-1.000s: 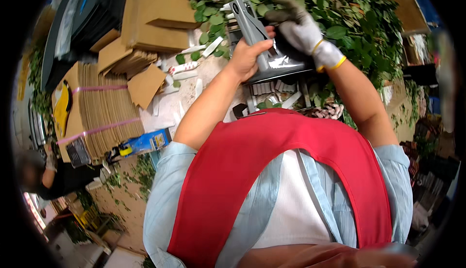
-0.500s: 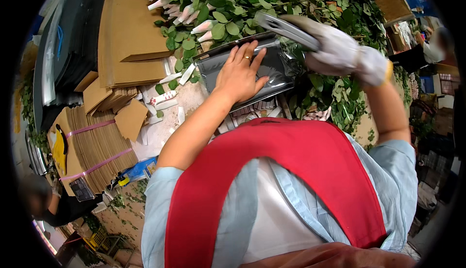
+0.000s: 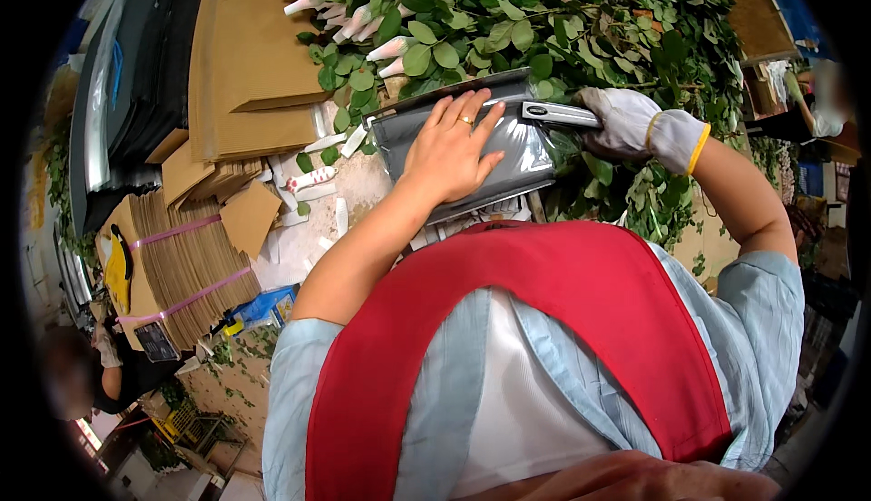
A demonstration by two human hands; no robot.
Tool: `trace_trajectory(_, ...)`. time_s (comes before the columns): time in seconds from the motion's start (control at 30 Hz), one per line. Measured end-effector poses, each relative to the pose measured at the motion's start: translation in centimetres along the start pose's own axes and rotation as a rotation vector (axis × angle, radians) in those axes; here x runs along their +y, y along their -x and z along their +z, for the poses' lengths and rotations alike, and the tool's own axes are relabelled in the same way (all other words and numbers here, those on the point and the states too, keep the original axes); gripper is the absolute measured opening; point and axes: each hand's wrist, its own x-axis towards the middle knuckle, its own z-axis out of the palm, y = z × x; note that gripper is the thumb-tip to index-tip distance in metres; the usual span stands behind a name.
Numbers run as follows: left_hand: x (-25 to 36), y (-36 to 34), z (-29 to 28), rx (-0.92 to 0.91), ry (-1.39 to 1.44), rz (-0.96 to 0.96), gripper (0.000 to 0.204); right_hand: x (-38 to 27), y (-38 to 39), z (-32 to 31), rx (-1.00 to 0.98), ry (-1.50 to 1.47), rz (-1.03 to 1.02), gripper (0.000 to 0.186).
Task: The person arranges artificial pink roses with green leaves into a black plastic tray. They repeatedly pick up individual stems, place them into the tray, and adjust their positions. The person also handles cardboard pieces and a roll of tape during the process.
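Observation:
My bare left hand [image 3: 454, 147] lies flat with its fingers spread on a dark grey bundle wrapped in clear plastic [image 3: 510, 175]. A ring sits on one finger. At the bundle's right end, my right hand [image 3: 626, 125] in a white glove with a yellow cuff edge is closed around a silver stapler [image 3: 564, 115]. Its black-tipped nose rests over the upper right part of the wrap. Green leaves [image 3: 594, 158] stick out of the wrap beside the glove.
A heap of leafy stems [image 3: 617, 20] and flowers in pale sleeves [image 3: 363, 22] covers the far side. To the left stand cardboard sheets [image 3: 259, 48], a strapped cardboard stack [image 3: 186, 252] and a cat-pattern cutter [image 3: 310, 179]. Other people are at both edges.
My right hand has brought the stapler down and turned it level over the wrap's right part. The left hand keeps pressing the bundle.

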Motion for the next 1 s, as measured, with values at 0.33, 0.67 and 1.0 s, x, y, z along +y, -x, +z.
trace_trajectory(0.33,-5.3,15.3,-0.2,0.41,0.03,-0.602,0.061,-9.6,8.1,-6.9,0.237,-0.283,0.248,0.045)
trace_trajectory(0.67,0.0,42.5,6.4,0.165,-0.157,-1.041,0.051,-22.3,-7.0,14.5,-0.244,-0.428,-0.274,0.043)
trace_trajectory(1.0,4.1,47.9,4.7,0.36,-0.088,-1.532,0.033,-35.3,-11.1,15.8,0.178,0.055,-0.513,0.025)
